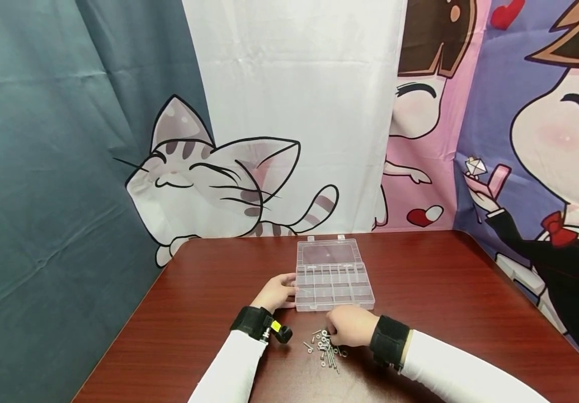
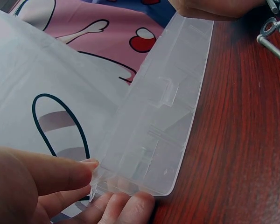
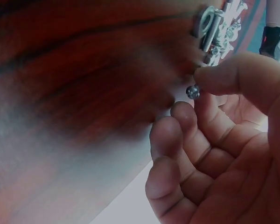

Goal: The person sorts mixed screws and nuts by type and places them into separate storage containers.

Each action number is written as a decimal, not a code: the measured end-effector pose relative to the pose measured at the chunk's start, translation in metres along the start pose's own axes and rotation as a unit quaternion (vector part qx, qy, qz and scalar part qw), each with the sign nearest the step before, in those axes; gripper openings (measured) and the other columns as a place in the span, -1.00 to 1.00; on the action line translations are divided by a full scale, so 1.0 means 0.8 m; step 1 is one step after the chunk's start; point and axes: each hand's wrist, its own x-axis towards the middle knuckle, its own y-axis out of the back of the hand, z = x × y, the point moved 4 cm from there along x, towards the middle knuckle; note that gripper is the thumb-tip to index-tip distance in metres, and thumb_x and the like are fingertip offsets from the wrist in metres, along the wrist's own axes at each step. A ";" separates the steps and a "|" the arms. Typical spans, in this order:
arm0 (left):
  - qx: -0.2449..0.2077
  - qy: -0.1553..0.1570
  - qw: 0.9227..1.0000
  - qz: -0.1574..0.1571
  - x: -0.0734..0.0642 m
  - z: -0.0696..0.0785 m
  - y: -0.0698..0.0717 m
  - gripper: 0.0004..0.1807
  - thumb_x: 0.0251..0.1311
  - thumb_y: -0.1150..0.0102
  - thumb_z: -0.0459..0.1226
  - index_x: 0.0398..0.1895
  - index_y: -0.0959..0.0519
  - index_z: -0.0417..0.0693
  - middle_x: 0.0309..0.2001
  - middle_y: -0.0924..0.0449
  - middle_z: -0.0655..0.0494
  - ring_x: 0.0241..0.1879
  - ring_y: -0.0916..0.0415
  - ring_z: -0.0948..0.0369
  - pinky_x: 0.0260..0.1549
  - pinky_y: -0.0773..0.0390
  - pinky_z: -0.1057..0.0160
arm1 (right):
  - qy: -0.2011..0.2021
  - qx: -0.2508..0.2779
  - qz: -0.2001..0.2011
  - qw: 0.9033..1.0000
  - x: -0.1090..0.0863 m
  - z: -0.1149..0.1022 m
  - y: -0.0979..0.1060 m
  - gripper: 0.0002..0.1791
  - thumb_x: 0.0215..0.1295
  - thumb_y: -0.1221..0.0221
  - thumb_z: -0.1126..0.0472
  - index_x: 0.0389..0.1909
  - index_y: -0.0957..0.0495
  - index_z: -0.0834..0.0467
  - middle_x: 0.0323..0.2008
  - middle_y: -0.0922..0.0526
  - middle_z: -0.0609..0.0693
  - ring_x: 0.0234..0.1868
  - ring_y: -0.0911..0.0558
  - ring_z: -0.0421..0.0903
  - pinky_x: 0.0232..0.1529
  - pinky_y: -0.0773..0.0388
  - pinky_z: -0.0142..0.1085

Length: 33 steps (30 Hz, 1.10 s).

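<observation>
A clear plastic compartment box (image 1: pixel 334 291) lies on the table with its lid (image 1: pixel 326 253) folded back. My left hand (image 1: pixel 275 292) holds the box at its left side; in the left wrist view the thumb and fingertips (image 2: pixel 139 207) grip its corner. Beside the near edge of the box, my right hand (image 1: pixel 352 326) is over a small pile of metal bolts, nuts and washers (image 1: pixel 328 354). Between its thumb and forefinger, the right wrist view shows a small screw (image 3: pixel 192 92) with its head exposed; the rest of it is hidden.
The brown wooden table (image 1: pixel 208 336) reaches back to a printed cloth backdrop (image 1: pixel 289 112). A loose bolt (image 2: pixel 272 47) and washer lie near the box's front edge. A black camera (image 1: pixel 282 334) juts from the left wrist strap.
</observation>
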 end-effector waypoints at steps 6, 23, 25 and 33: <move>-0.006 -0.005 1.000 -0.012 0.001 0.002 -0.009 -0.43 0.32 -0.15 -0.44 0.40 -0.33 -0.28 0.10 -0.57 -0.16 -0.16 -0.64 0.11 -0.32 -0.71 0.13 | -0.045 0.044 -0.001 0.998 -0.006 0.012 -0.001 -0.80 0.00 -0.31 0.28 -0.61 -0.47 0.01 -0.65 -0.36 -0.28 -0.61 -0.31 -0.32 -0.55 -0.29 -0.42; -0.004 -0.004 1.000 -0.011 0.000 -0.002 0.003 -0.42 0.32 -0.15 -0.43 0.40 -0.32 -0.30 0.15 -0.54 -0.21 -0.14 -0.63 0.10 -0.30 -0.70 0.12 | -0.096 0.078 0.152 0.981 0.050 0.031 0.022 -0.86 0.34 -0.23 0.32 -0.18 -0.73 0.23 -0.26 -0.74 0.04 -0.20 -0.68 -0.06 -0.15 -0.61 -0.12; -0.004 -0.003 1.000 -0.008 -0.001 -0.002 0.004 -0.43 0.32 -0.16 -0.43 0.40 -0.33 -0.29 0.15 -0.53 -0.21 -0.15 -0.63 0.11 -0.30 -0.70 0.12 | -0.097 0.071 0.164 0.979 0.061 0.033 0.023 -0.85 0.34 -0.22 0.33 -0.17 -0.74 0.23 -0.24 -0.74 0.05 -0.17 -0.69 -0.03 -0.12 -0.61 -0.10; 0.000 -0.004 1.000 -0.017 0.000 0.000 0.003 -0.43 0.34 -0.14 -0.41 0.41 -0.33 -0.27 0.19 -0.50 -0.26 -0.09 -0.63 0.05 -0.28 -0.70 0.11 | -0.098 0.040 0.176 0.979 0.100 0.037 0.027 -0.87 0.32 -0.23 0.32 -0.24 -0.75 0.20 -0.28 -0.74 0.03 -0.21 -0.69 -0.03 -0.14 -0.62 -0.12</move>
